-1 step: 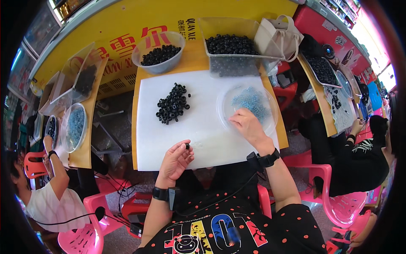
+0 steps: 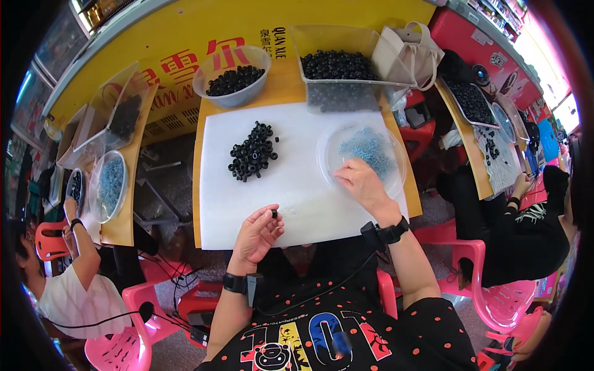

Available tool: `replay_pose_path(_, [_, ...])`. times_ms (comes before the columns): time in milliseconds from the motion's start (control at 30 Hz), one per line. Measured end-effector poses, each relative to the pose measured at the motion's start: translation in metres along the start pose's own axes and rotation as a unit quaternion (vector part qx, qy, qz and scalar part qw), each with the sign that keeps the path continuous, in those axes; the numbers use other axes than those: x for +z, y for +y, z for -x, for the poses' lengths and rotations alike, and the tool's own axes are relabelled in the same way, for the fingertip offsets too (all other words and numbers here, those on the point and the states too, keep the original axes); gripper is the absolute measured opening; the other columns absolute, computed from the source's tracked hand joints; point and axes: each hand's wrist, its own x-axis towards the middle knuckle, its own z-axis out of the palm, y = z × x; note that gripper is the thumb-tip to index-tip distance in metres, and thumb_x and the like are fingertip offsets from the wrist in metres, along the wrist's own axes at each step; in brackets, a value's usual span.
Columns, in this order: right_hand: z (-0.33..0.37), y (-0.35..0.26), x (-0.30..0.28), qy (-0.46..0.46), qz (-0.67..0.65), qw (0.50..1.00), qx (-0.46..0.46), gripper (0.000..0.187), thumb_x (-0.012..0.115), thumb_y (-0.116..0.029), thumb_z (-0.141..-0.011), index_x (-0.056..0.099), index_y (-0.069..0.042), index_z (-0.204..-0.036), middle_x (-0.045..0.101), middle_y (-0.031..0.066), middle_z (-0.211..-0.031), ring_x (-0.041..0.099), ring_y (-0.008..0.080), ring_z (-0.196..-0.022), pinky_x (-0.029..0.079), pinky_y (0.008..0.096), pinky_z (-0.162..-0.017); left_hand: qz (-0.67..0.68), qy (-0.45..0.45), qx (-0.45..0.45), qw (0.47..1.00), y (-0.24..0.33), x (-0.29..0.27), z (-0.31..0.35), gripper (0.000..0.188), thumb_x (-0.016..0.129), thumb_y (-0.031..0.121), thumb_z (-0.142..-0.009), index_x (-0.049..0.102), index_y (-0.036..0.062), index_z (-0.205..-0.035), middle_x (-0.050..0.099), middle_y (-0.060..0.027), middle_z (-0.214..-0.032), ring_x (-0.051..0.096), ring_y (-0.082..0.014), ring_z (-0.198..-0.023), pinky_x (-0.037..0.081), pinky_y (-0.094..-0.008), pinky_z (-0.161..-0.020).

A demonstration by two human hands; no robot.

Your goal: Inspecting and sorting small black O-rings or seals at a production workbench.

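Note:
Between the fingertips of my left hand (image 2: pixel 257 235) is a small black ring-like piece (image 2: pixel 274 213), held above the near edge of the white sheet (image 2: pixel 297 222). My right hand (image 2: pixel 364 185) is closed in a pinch at the near-left part of a round clear dish (image 2: pixel 326 154). Whatever those fingertips hold, if anything, is too small to make out. Tiny light-blue pieces (image 2: pixel 368 148) lie heaped in the dish, beyond my right fingers. A loose pile of black ring-like pieces (image 2: pixel 252 153) rests on the sheet, ahead of my left hand.
Behind the sheet stand a clear bowl (image 2: pixel 201 86) and a clear bin (image 2: pixel 340 102), both with black pieces, and a cream bag (image 2: pixel 405 55). People sit at side tables: one in a white shirt (image 2: pixel 80 297) at left, one in black (image 2: pixel 513 247) at right.

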Motion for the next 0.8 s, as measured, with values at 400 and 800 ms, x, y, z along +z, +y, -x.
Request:
replay_pose_path(400, [-0.003,-0.045,-0.023,0.001,-0.129,0.975,0.179,0.011,0.074,-0.008,-0.080,0.069,-0.002,-0.088,0.063,0.0066,-0.078,0.058,0.0182,-0.070,0.048,0.0311,-0.066,0.017,0.019,-0.010,1.000,0.007,0.032,0.003,0.034,0.062,0.011,-0.098,0.059,-0.0024,-0.129,0.068,-0.0109,-0.102,0.068,-0.0178,-0.092,0.057,-0.0295,-0.087])
replay_pose_path(800, [-0.017,-0.133,-0.019,-0.049,-0.274,0.955,0.107,0.011,0.075,-0.006,-0.083,0.073,-0.003,-0.092,0.071,0.0065,-0.085,0.061,0.0152,-0.070,0.048,0.0277,-0.062,-0.020,-0.054,0.064,0.996,0.007,0.047,0.006,0.027,0.066,0.005,-0.094,0.065,-0.0017,-0.121,0.071,-0.0118,-0.105,0.069,-0.0194,-0.095,0.057,-0.0321,-0.087])
